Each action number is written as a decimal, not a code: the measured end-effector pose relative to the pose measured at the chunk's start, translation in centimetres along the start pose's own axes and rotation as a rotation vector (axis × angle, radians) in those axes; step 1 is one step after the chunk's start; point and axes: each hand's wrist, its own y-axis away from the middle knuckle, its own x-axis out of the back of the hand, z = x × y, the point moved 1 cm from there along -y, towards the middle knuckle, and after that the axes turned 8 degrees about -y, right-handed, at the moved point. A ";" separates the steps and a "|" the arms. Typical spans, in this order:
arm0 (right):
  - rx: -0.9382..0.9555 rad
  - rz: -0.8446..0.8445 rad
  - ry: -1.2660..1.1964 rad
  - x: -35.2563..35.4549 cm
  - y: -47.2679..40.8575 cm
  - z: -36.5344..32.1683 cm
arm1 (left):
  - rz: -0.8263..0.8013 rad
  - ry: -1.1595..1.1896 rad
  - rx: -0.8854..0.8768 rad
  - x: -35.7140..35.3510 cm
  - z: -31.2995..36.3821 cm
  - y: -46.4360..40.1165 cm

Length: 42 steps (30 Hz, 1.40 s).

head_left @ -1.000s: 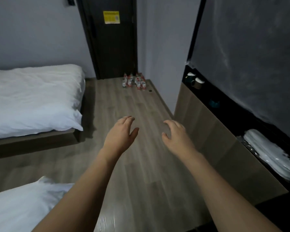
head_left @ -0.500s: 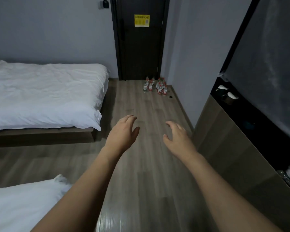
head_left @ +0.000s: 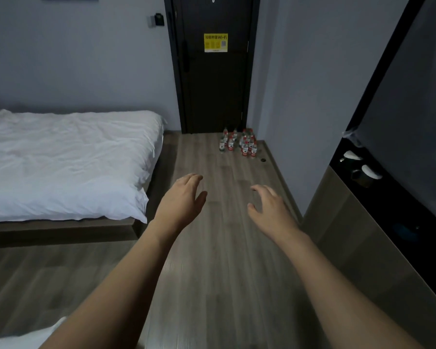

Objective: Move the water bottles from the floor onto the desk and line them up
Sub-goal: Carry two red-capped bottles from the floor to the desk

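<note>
Two bare forearms reach forward over the wood-plank floor (head_left: 227,260), palms down, holding nothing. The left hand (head_left: 181,200) is released, its fingers together and gently bent, thumb angled toward the other hand. The right hand (head_left: 269,207) is likewise released, its fingers spread and loosely curved downward, thumb pointing inward. The two hands hover side by side with a gap between them, touching nothing. A corner of white bedding (head_left: 15,341) shows at the lower left. Along the right runs a dark worktop (head_left: 388,197) with a wood-panelled front, carrying pale cups (head_left: 363,170) toward its far end. A bed (head_left: 66,162) with a rumpled white duvet lies along the left wall. The water bottles (head_left: 238,143), red-labelled, stand clustered on the floor at its far right corner, just before the dark door (head_left: 212,84), which bears a yellow Wi-Fi notice (head_left: 215,42).
</note>
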 end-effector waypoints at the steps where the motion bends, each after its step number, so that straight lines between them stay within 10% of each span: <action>1: 0.005 0.002 0.000 0.3 -1.5 0.4 | 0.009 -0.003 0.003 -0.3 -0.1 -1.4; 42: -0.078 -0.027 -0.050 -11.8 -74.0 11.0 | -0.068 0.056 0.039 -22.1 -24.8 -68.5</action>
